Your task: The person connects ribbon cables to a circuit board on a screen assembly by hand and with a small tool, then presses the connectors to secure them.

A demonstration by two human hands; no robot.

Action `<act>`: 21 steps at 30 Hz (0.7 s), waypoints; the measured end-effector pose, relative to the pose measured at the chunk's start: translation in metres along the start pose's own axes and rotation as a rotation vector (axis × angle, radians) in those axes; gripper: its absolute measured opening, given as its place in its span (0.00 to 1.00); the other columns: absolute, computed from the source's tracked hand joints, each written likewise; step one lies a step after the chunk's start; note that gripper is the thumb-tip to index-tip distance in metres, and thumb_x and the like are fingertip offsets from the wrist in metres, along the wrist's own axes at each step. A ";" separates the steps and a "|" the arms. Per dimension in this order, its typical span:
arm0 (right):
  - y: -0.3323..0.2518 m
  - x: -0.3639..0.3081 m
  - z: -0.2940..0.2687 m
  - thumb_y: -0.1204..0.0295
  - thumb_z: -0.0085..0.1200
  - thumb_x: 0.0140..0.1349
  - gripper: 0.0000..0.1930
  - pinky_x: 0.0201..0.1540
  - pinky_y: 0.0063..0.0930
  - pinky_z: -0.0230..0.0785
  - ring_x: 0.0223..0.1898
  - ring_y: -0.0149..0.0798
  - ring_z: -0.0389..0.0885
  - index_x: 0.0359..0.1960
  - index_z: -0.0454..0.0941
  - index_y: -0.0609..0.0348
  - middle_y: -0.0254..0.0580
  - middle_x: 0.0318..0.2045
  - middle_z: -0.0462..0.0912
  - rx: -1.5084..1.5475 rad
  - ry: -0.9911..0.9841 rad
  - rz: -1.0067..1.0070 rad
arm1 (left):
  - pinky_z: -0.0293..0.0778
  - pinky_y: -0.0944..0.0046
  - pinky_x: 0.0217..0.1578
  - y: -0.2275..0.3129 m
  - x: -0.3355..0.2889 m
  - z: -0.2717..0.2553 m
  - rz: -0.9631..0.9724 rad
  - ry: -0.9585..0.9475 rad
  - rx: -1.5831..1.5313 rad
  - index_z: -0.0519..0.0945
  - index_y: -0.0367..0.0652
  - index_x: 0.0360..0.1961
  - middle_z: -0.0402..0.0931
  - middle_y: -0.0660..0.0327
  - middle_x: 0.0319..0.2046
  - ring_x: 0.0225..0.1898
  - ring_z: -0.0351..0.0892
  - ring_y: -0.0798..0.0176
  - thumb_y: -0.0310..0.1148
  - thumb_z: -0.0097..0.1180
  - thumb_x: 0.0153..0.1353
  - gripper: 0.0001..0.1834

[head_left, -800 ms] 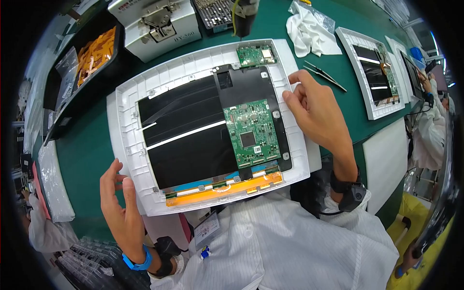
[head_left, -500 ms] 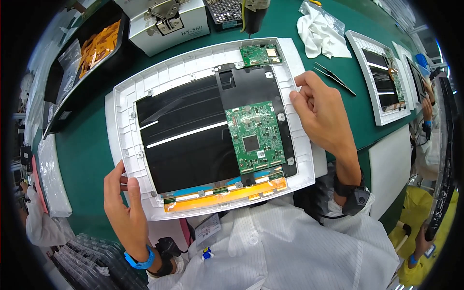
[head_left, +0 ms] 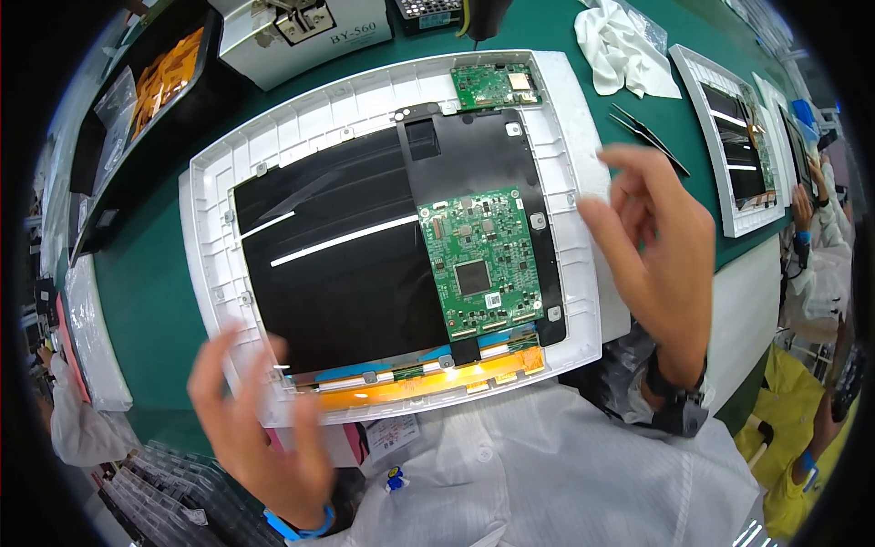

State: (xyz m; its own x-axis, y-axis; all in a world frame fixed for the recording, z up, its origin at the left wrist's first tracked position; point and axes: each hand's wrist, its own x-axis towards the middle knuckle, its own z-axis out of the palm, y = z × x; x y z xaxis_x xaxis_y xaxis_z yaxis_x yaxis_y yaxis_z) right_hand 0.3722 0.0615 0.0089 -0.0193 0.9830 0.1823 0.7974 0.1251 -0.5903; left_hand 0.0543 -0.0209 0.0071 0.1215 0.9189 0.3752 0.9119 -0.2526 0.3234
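Note:
A white plastic housing [head_left: 211,260] lies face down in front of me, with a black display panel [head_left: 346,310] set in it. A black bracket [head_left: 478,155] covers the panel's right part and carries a large green circuit board [head_left: 506,228]. Another, smaller green board [head_left: 474,88] sits at the top edge. Along the bottom runs an orange film strip [head_left: 410,390]. My left hand [head_left: 264,419], blurred, is over the housing's lower left corner, fingers apart and empty. My right hand [head_left: 665,255] is just off the right edge, thumb and forefinger apart, holding nothing.
Tweezers [head_left: 652,139] and a white cloth [head_left: 620,55] lie right of the housing. Further right stands a similar white housing [head_left: 726,205]. A black bin [head_left: 109,205] with orange flex parts, a white box [head_left: 365,50] and a hanging dark tool [head_left: 481,20] are at the back.
Both hands have let go of the housing's edges. The left has come in over the lower left corner; the right has drawn away to the right.

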 end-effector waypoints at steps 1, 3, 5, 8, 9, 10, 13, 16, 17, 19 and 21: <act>-0.005 -0.010 -0.014 0.72 0.67 0.63 0.13 0.24 0.35 0.65 0.21 0.36 0.76 0.47 0.80 0.60 0.38 0.26 0.79 -0.014 -0.110 -0.046 | 0.74 0.47 0.56 0.011 0.005 -0.001 0.086 -0.125 -0.193 0.84 0.42 0.52 0.81 0.51 0.52 0.55 0.80 0.50 0.40 0.67 0.65 0.18; -0.005 -0.027 -0.024 0.71 0.68 0.61 0.14 0.24 0.34 0.66 0.23 0.37 0.77 0.46 0.81 0.58 0.37 0.29 0.79 -0.028 -0.228 -0.091 | 0.73 0.47 0.57 0.031 0.014 0.009 0.166 -0.251 -0.389 0.86 0.43 0.47 0.83 0.55 0.48 0.53 0.81 0.53 0.40 0.70 0.63 0.16; -0.005 -0.038 -0.026 0.68 0.76 0.51 0.18 0.22 0.27 0.61 0.22 0.29 0.76 0.42 0.84 0.58 0.33 0.29 0.79 0.096 -0.439 -0.270 | 0.71 0.44 0.57 0.052 0.023 0.018 0.195 -0.395 -0.439 0.88 0.43 0.38 0.82 0.60 0.36 0.44 0.81 0.57 0.44 0.75 0.56 0.16; -0.019 -0.046 -0.025 0.65 0.72 0.57 0.14 0.24 0.34 0.71 0.25 0.40 0.80 0.40 0.82 0.55 0.34 0.33 0.78 0.003 -0.595 -0.250 | 0.71 0.46 0.53 0.061 0.023 0.033 0.239 -0.381 -0.416 0.88 0.44 0.36 0.80 0.63 0.34 0.40 0.79 0.56 0.44 0.80 0.48 0.20; -0.018 -0.048 -0.024 0.65 0.72 0.57 0.14 0.24 0.34 0.71 0.25 0.40 0.80 0.40 0.82 0.55 0.34 0.33 0.78 0.002 -0.595 -0.245 | 0.71 0.46 0.53 0.063 0.023 0.037 0.241 -0.384 -0.419 0.88 0.44 0.36 0.80 0.63 0.34 0.40 0.79 0.56 0.44 0.80 0.48 0.20; -0.017 -0.050 -0.021 0.64 0.72 0.57 0.14 0.24 0.33 0.71 0.24 0.39 0.80 0.39 0.82 0.55 0.34 0.33 0.78 0.021 -0.577 -0.246 | 0.71 0.47 0.50 0.064 0.024 0.040 0.245 -0.377 -0.431 0.87 0.44 0.35 0.79 0.63 0.34 0.39 0.78 0.56 0.43 0.79 0.48 0.19; -0.012 -0.054 -0.015 0.64 0.72 0.58 0.13 0.23 0.32 0.70 0.23 0.38 0.80 0.38 0.82 0.55 0.34 0.32 0.78 0.051 -0.536 -0.242 | 0.69 0.49 0.46 0.062 0.023 0.048 0.255 -0.355 -0.428 0.87 0.45 0.35 0.78 0.64 0.32 0.38 0.77 0.57 0.41 0.79 0.48 0.17; -0.009 -0.056 -0.013 0.65 0.72 0.58 0.12 0.22 0.32 0.70 0.22 0.38 0.80 0.36 0.82 0.55 0.35 0.30 0.78 0.077 -0.498 -0.229 | 0.69 0.50 0.45 0.062 0.025 0.049 0.254 -0.336 -0.424 0.87 0.45 0.35 0.78 0.64 0.32 0.37 0.76 0.57 0.39 0.79 0.47 0.16; -0.009 -0.056 -0.013 0.66 0.72 0.59 0.11 0.22 0.32 0.70 0.21 0.38 0.80 0.36 0.83 0.55 0.35 0.30 0.78 0.096 -0.482 -0.221 | 0.69 0.51 0.45 0.063 0.027 0.049 0.248 -0.334 -0.433 0.87 0.45 0.34 0.78 0.64 0.32 0.37 0.76 0.57 0.38 0.79 0.47 0.16; -0.011 -0.056 -0.012 0.66 0.72 0.59 0.11 0.21 0.32 0.70 0.21 0.38 0.80 0.35 0.83 0.55 0.35 0.29 0.78 0.094 -0.474 -0.232 | 0.69 0.51 0.45 0.064 0.026 0.047 0.241 -0.332 -0.426 0.87 0.44 0.34 0.78 0.64 0.31 0.37 0.76 0.57 0.38 0.79 0.47 0.16; -0.011 -0.055 -0.013 0.67 0.72 0.59 0.10 0.21 0.31 0.70 0.21 0.38 0.80 0.35 0.83 0.55 0.34 0.29 0.78 0.090 -0.466 -0.236 | 0.69 0.51 0.45 0.066 0.027 0.046 0.238 -0.334 -0.425 0.87 0.44 0.34 0.78 0.63 0.31 0.37 0.76 0.57 0.38 0.79 0.47 0.16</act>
State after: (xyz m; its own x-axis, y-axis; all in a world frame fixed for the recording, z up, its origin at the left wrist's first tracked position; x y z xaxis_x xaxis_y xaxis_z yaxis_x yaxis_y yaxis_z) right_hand 0.3724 0.0040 0.0153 -0.4741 0.8796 -0.0387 0.6848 0.3407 -0.6442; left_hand 0.1352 0.0010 -0.0014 0.4835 0.8503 0.2081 0.6160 -0.4994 0.6092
